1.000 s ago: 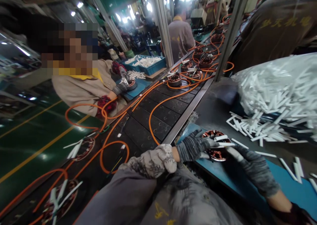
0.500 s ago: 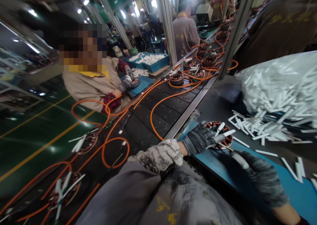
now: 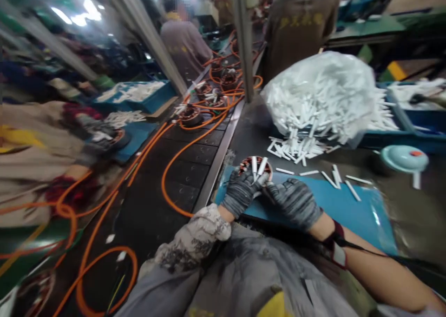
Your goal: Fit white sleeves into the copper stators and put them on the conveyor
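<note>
A ring-shaped motor stator with copper windings lies at the far left of a blue mat. Two white tubes stick up from it. My left hand, in a grey striped knit glove, is closed over the stator's near side, its fingers around the bases of the tubes. Close by on the right is my right hand, gloved alike, with curled fingers and fingertips at the stator's near right edge. Whatever those fingertips pinch is hidden. Several loose white tubes lie beyond the right hand.
A plastic bag of white tubes spills onto the bench. At right are a pale blue round container and blue bins. Left runs a conveyor with orange cables and stators; a co-worker's gloved hands work across it.
My view has swung to the right. My right hand has come in closer to the stator and its fingers are more curled. The left hand stays on the stator.
</note>
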`<action>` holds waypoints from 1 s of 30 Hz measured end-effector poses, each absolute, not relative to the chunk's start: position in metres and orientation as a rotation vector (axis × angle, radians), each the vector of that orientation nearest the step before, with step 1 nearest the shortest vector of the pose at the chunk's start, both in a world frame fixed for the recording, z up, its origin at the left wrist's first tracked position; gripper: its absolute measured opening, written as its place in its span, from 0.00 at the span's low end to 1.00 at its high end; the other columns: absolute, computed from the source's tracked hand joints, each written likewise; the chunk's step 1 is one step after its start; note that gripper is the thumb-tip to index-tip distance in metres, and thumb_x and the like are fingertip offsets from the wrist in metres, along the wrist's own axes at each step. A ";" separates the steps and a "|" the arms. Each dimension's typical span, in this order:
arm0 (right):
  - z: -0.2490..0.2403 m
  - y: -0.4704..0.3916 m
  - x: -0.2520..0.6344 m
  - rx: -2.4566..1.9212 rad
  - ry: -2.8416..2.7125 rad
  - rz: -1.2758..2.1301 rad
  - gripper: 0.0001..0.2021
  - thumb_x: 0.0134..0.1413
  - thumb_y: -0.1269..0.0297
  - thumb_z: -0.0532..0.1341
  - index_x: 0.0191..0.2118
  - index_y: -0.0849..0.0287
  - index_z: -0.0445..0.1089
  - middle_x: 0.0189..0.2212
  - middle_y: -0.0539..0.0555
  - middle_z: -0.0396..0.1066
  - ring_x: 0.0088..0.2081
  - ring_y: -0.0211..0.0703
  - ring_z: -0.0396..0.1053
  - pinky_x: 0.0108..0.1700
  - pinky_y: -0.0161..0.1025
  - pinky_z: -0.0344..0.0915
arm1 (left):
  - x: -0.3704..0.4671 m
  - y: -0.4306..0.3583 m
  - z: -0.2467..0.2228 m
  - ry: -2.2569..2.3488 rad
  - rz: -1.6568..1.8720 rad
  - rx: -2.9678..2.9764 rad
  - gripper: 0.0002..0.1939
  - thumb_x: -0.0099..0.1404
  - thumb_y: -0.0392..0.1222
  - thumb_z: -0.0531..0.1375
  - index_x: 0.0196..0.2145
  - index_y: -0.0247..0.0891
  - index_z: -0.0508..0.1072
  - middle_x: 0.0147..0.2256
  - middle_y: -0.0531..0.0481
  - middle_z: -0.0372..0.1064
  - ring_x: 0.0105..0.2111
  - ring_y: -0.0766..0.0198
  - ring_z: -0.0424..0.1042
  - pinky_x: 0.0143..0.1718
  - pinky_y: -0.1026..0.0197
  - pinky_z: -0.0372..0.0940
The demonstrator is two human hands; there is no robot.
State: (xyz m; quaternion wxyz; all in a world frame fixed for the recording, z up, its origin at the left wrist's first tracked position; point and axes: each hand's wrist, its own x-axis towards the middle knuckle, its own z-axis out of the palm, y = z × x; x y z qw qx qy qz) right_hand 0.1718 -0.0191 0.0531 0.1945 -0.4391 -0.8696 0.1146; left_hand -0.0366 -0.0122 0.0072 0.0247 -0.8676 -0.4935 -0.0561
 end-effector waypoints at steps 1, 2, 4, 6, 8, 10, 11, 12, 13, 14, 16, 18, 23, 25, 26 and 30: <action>0.051 -0.023 0.173 -1.272 -2.437 0.319 0.16 0.70 0.62 0.54 0.43 0.55 0.80 0.24 0.57 0.78 0.27 0.46 0.73 0.35 0.42 0.66 | -0.035 -0.016 0.007 -1.548 -0.188 -2.638 0.26 0.73 0.50 0.60 0.67 0.54 0.69 0.51 0.43 0.79 0.55 0.46 0.73 0.67 0.37 0.55; 0.049 -0.025 0.175 -1.306 -2.442 0.323 0.17 0.71 0.60 0.53 0.45 0.56 0.80 0.24 0.57 0.78 0.28 0.47 0.73 0.35 0.42 0.65 | -0.035 -0.019 0.007 -1.554 -0.199 -2.606 0.25 0.73 0.50 0.60 0.66 0.54 0.70 0.50 0.42 0.79 0.55 0.45 0.73 0.65 0.38 0.57; 0.045 -0.028 0.188 -1.339 -2.417 0.412 0.18 0.73 0.55 0.53 0.51 0.54 0.79 0.30 0.58 0.81 0.32 0.48 0.76 0.37 0.42 0.67 | -0.035 -0.026 0.007 -1.540 -0.215 -2.578 0.24 0.72 0.50 0.61 0.64 0.51 0.72 0.48 0.41 0.80 0.53 0.44 0.74 0.61 0.40 0.61; 0.041 -0.023 0.210 -1.405 -2.299 0.545 0.19 0.72 0.51 0.54 0.56 0.52 0.77 0.40 0.57 0.83 0.40 0.48 0.78 0.43 0.41 0.69 | -0.036 -0.032 0.006 -1.529 -0.239 -2.564 0.25 0.71 0.50 0.62 0.64 0.49 0.73 0.47 0.39 0.80 0.51 0.43 0.75 0.59 0.40 0.62; 0.038 -0.012 0.240 -1.643 -2.147 0.525 0.20 0.70 0.51 0.56 0.57 0.54 0.76 0.48 0.58 0.82 0.47 0.50 0.77 0.49 0.43 0.69 | -0.037 -0.035 0.003 -1.498 -0.318 -2.538 0.26 0.69 0.49 0.64 0.63 0.47 0.74 0.48 0.39 0.80 0.51 0.42 0.76 0.59 0.39 0.63; 0.032 0.003 0.269 -2.012 -2.033 0.286 0.19 0.67 0.51 0.59 0.51 0.59 0.79 0.49 0.63 0.80 0.49 0.57 0.75 0.53 0.50 0.68 | -0.039 -0.036 -0.001 -1.427 -0.497 -2.501 0.25 0.68 0.48 0.66 0.61 0.44 0.75 0.48 0.39 0.79 0.52 0.42 0.76 0.60 0.39 0.63; 0.029 0.010 0.281 -2.111 -1.997 0.213 0.19 0.65 0.54 0.60 0.48 0.63 0.79 0.51 0.68 0.78 0.52 0.63 0.73 0.55 0.55 0.66 | -0.039 -0.037 -0.002 -1.384 -0.620 -2.484 0.24 0.68 0.48 0.66 0.59 0.42 0.76 0.48 0.40 0.80 0.52 0.43 0.76 0.60 0.40 0.64; 0.025 0.015 0.290 -2.177 -1.979 0.158 0.17 0.64 0.57 0.60 0.46 0.65 0.80 0.52 0.71 0.77 0.53 0.66 0.72 0.57 0.59 0.65 | -0.040 -0.037 -0.004 -1.345 -0.749 -2.477 0.23 0.68 0.47 0.66 0.58 0.40 0.76 0.47 0.40 0.80 0.51 0.44 0.77 0.61 0.41 0.64; 0.022 0.018 0.295 -2.192 -1.971 0.131 0.16 0.63 0.59 0.60 0.45 0.66 0.79 0.53 0.72 0.76 0.55 0.68 0.71 0.58 0.61 0.63 | -0.041 -0.037 -0.005 -1.318 -0.867 -2.485 0.21 0.68 0.46 0.65 0.56 0.38 0.76 0.46 0.40 0.80 0.51 0.46 0.77 0.62 0.42 0.64; 0.019 0.019 0.297 -2.164 -1.963 0.127 0.15 0.62 0.60 0.60 0.45 0.66 0.79 0.53 0.72 0.76 0.56 0.68 0.70 0.59 0.62 0.63 | -0.042 -0.037 -0.005 -1.308 -0.965 -2.499 0.19 0.68 0.44 0.65 0.55 0.37 0.77 0.45 0.41 0.80 0.50 0.48 0.78 0.63 0.43 0.64; 0.017 0.014 0.290 -2.036 -1.892 0.164 0.14 0.62 0.59 0.59 0.45 0.62 0.78 0.51 0.68 0.78 0.53 0.64 0.73 0.58 0.60 0.66 | -0.043 -0.038 -0.006 -1.323 -1.073 -2.540 0.14 0.69 0.41 0.62 0.52 0.39 0.78 0.44 0.44 0.80 0.49 0.52 0.79 0.64 0.44 0.64; 0.020 0.000 0.273 -1.835 -1.763 0.334 0.14 0.62 0.54 0.60 0.44 0.58 0.76 0.45 0.63 0.80 0.46 0.58 0.76 0.52 0.54 0.71 | -0.043 -0.038 -0.006 -1.341 -1.070 -2.573 0.12 0.71 0.38 0.60 0.49 0.43 0.79 0.43 0.47 0.81 0.48 0.55 0.79 0.65 0.44 0.64; 0.039 -0.033 0.227 -1.429 -1.674 0.831 0.12 0.60 0.51 0.64 0.40 0.53 0.76 0.35 0.54 0.82 0.35 0.48 0.80 0.40 0.43 0.76 | -0.039 -0.036 -0.008 -1.279 -1.101 -2.519 0.10 0.71 0.36 0.61 0.47 0.43 0.80 0.41 0.48 0.81 0.46 0.57 0.80 0.65 0.46 0.65; 0.041 -0.034 0.220 -1.385 -1.685 0.860 0.11 0.58 0.53 0.65 0.39 0.54 0.77 0.35 0.54 0.83 0.36 0.48 0.81 0.40 0.43 0.77 | -0.038 -0.036 -0.009 -1.267 -1.134 -2.515 0.10 0.71 0.36 0.61 0.47 0.41 0.80 0.41 0.47 0.81 0.45 0.57 0.80 0.65 0.46 0.64; 0.040 -0.033 0.218 -1.376 -1.697 0.863 0.10 0.58 0.54 0.65 0.39 0.54 0.77 0.35 0.54 0.83 0.35 0.48 0.81 0.40 0.43 0.77 | -0.038 -0.036 -0.009 -1.277 -1.143 -2.518 0.10 0.71 0.37 0.61 0.48 0.41 0.80 0.40 0.47 0.81 0.44 0.57 0.81 0.65 0.45 0.64; 0.039 -0.023 0.220 -1.301 -1.802 0.767 0.10 0.58 0.54 0.66 0.40 0.53 0.77 0.34 0.53 0.82 0.33 0.47 0.80 0.37 0.42 0.77 | -0.035 -0.037 -0.008 -1.414 -1.127 -2.580 0.11 0.74 0.42 0.58 0.48 0.44 0.80 0.40 0.50 0.82 0.44 0.58 0.81 0.66 0.46 0.63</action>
